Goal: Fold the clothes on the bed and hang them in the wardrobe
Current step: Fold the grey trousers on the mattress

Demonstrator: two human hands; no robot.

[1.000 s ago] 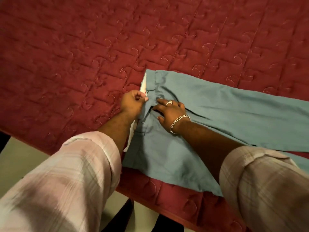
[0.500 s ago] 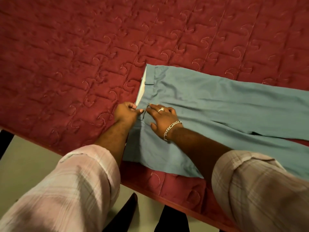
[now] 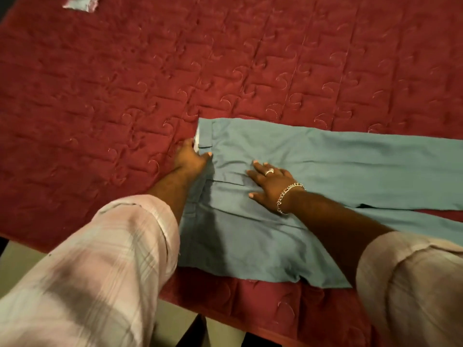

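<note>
A pair of grey-blue trousers [image 3: 325, 159] lies flat on the dark red quilted bed [image 3: 175, 58], waistband to the left, legs running off to the right. My left hand [image 3: 191, 157] pinches the waistband edge, where a strip of white lining shows. My right hand [image 3: 269, 184], with a ring and a chain bracelet, presses flat on the fabric below the waistband, fingers spread. Both forearms wear rolled pale pink checked sleeves.
A small piece of pale cloth [image 3: 81, 2] lies at the far top left of the bed. The bed's near edge [image 3: 225, 319] runs diagonally across the bottom, with pale floor [image 3: 15, 266] and dark shapes below it.
My left hand has moved up along the waistband toward its far corner. My right hand has spread flatter and shifted right on the trousers. The camera has tilted, showing more of the bed.
</note>
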